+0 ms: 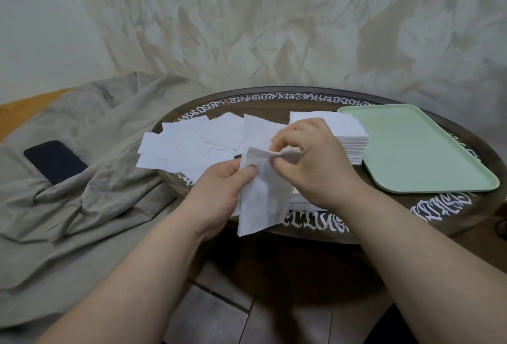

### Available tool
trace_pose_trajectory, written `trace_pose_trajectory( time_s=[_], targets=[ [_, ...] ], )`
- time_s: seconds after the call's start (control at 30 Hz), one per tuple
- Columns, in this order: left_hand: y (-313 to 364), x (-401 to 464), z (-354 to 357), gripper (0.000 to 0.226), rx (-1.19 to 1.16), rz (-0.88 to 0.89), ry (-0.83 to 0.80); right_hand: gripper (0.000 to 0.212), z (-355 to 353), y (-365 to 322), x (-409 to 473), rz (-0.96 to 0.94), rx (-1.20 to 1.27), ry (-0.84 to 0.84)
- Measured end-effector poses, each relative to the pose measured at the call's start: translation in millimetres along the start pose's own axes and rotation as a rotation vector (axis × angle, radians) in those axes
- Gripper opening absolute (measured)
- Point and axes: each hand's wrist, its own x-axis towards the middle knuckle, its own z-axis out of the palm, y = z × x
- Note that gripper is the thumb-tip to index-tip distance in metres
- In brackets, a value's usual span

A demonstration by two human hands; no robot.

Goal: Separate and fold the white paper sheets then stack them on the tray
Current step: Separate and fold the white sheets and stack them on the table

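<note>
Left hand: left hand [219, 187] was nearest the camera, thumb and curled fingers pinching the left edge of a white paper sheet [263, 198] held above the table's near rim.
Right hand: right hand [312, 162] pinched the sheet's top edge between thumb and fingertips, peeling a layer apart.
Loose sheets: scattered white sheets [189, 146] lay overlapping on the left part of the round dark table [384, 223].
Stack: a neat pile of white sheets [348, 135] sat behind the right hand, touching the tray's left edge.
Tray: pale green tray [419, 149] lay on the table's right side, holding no sheets.
Aside: a dark phone [55, 161] rested on grey cloth [82, 206] left of the table.
</note>
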Motion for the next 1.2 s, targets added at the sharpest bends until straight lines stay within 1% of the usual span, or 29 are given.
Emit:
trace_pose_trajectory(
  time_s=[0.1, 0.17, 0.27, 0.37, 0.43, 0.5, 0.6, 0.67, 0.73, 0.8, 0.9, 0.97, 1.03, 1.1, 1.13, 1.2],
  targets=[
    [0, 2, -2, 0.028, -0.041, 0.004, 0.027, 0.005, -1, -4, -1, -0.087, 0.006, 0.043],
    [1, 2, -3, 0.027, -0.040, 0.005, 0.027, 0.005, -5, -6, -1, -0.063, 0.065, -0.001],
    [4, 0, -3, 0.026, -0.091, 0.001, 0.025, 0.009, -13, -8, 0, 0.058, 0.247, -0.085],
    [6, -2, -4, 0.026, -0.199, 0.005, 0.009, 0.006, -16, -10, -1, 0.275, 0.528, -0.156],
    [7, -5, -2, 0.027, -0.254, 0.008, -0.019, 0.005, -15, -9, -4, 0.390, 0.609, -0.210],
    [9, -7, 0, 0.029, -0.303, 0.009, -0.034, 0.006, -14, -8, -6, 0.471, 0.639, -0.220],
    [11, -8, 1, 0.035, -0.371, 0.000, -0.009, 0.011, -16, -5, -7, 0.522, 0.654, -0.199],
    [13, -6, 0, 0.037, -0.377, -0.008, 0.017, 0.009, -17, -4, -8, 0.541, 0.623, -0.218],
    [13, -5, -2, 0.034, -0.348, -0.006, 0.042, 0.007, -16, -3, -10, 0.540, 0.579, -0.235],
    [12, -4, -2, 0.032, -0.277, 0.011, 0.034, 0.008, -16, -4, -13, 0.532, 0.563, -0.257],
    [10, -3, -3, 0.036, -0.215, 0.023, -0.004, 0.010, -17, -5, -12, 0.503, 0.557, -0.289],
    [10, -1, -3, 0.035, -0.180, 0.045, 0.005, 0.010, -15, -5, -10, 0.504, 0.540, -0.297],
    [10, 3, -3, 0.029, -0.154, 0.053, 0.052, 0.007, -13, -2, -7, 0.530, 0.548, -0.274],
    [10, 6, -6, 0.020, -0.204, 0.056, 0.157, 0.008, -15, 2, -5, 0.590, 0.609, -0.188],
    [10, 8, -10, 0.023, -0.246, 0.051, 0.217, 0.010, -18, 4, -3, 0.627, 0.659, -0.124],
    [12, 7, -15, 0.036, -0.350, 0.033, 0.264, 0.014, -23, 8, -2, 0.701, 0.777, -0.024]
  ],
)
